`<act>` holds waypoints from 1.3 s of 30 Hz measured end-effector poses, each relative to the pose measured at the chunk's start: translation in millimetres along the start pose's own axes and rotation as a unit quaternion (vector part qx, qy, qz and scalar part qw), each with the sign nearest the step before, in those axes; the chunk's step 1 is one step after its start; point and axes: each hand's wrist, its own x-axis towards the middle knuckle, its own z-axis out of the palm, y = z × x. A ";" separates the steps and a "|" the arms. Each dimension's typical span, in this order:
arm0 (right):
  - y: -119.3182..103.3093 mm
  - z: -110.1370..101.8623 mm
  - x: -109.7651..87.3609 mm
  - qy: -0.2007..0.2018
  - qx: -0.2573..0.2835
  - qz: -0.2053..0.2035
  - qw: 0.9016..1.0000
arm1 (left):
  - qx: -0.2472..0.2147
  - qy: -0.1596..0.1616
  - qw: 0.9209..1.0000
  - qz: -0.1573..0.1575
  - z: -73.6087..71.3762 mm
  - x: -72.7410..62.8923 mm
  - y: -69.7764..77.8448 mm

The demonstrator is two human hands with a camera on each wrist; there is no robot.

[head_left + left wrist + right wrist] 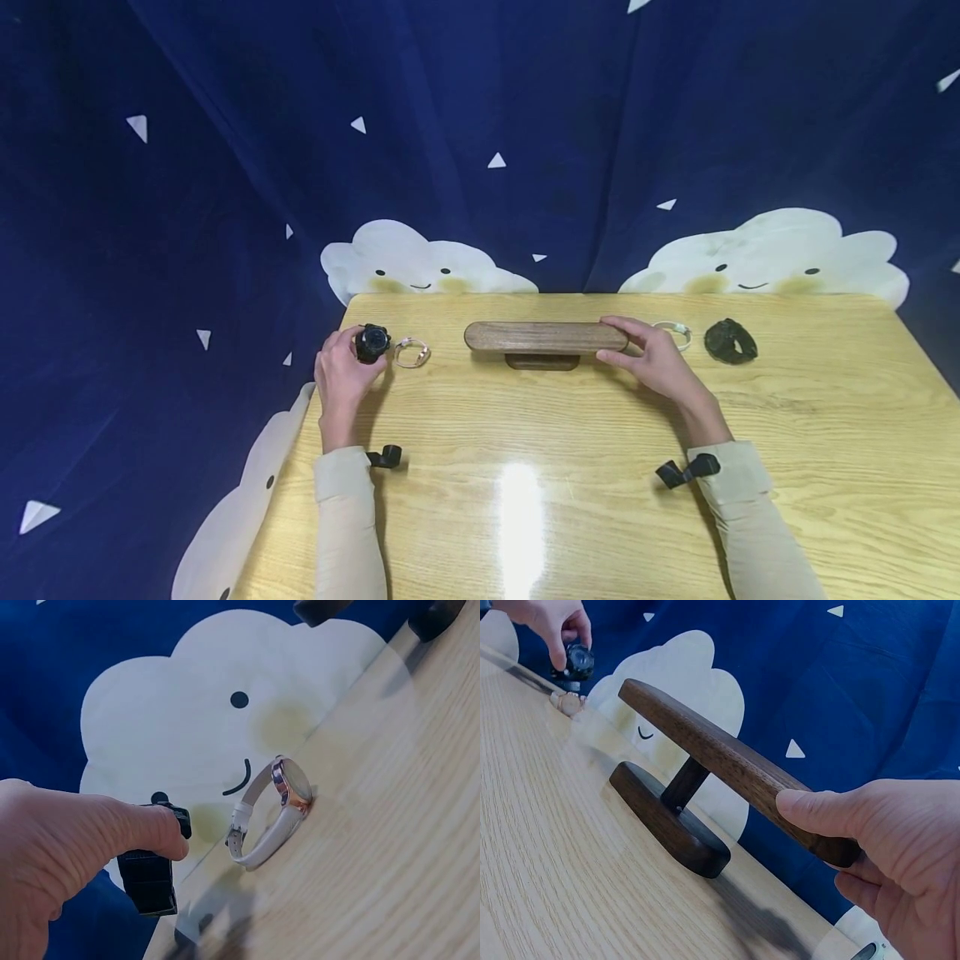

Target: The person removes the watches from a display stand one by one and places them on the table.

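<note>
At the table's left end, my left hand (pixel 345 372) pinches a black wristwatch (pixel 374 340) between thumb and fingers. The left wrist view shows its dark strap (pixel 148 885) hanging under my thumb, above the wood. Beside it stands a watch (pixel 293 785) with a pale strap and a rose-gold case. My right hand (pixel 663 362) grips the right end of a dark wooden T-shaped stand (pixel 543 337), thumb on the near side. In the right wrist view, a short post joins the stand's long bar to its rounded base (pixel 667 825), which rests on the table.
Just past my right hand lies a white-banded watch (pixel 684 329), partly hidden by the hand. Farther right is a black looped band (pixel 722 340). The light wood table (pixel 600 467) meets a dark blue curtain (pixel 450 83) with clouds at its back and left edges.
</note>
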 end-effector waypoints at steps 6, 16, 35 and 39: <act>-1.5 0.7 0.4 -0.003 0.010 0.011 1.000 | 0.022 -0.002 1.000 0.009 1.3 -1.6 -4.0; -7.6 0.6 0.6 -0.002 0.018 0.002 1.000 | 0.058 -0.019 0.998 0.003 4.5 -0.6 -6.6; -2.9 -2.0 0.6 -0.006 0.013 0.011 1.000 | 0.095 -0.022 0.995 0.016 17.0 -1.7 -3.2; -0.3 -0.2 -1.2 -0.007 0.008 0.014 1.000 | 0.092 -0.019 0.995 0.018 19.0 -5.3 -4.2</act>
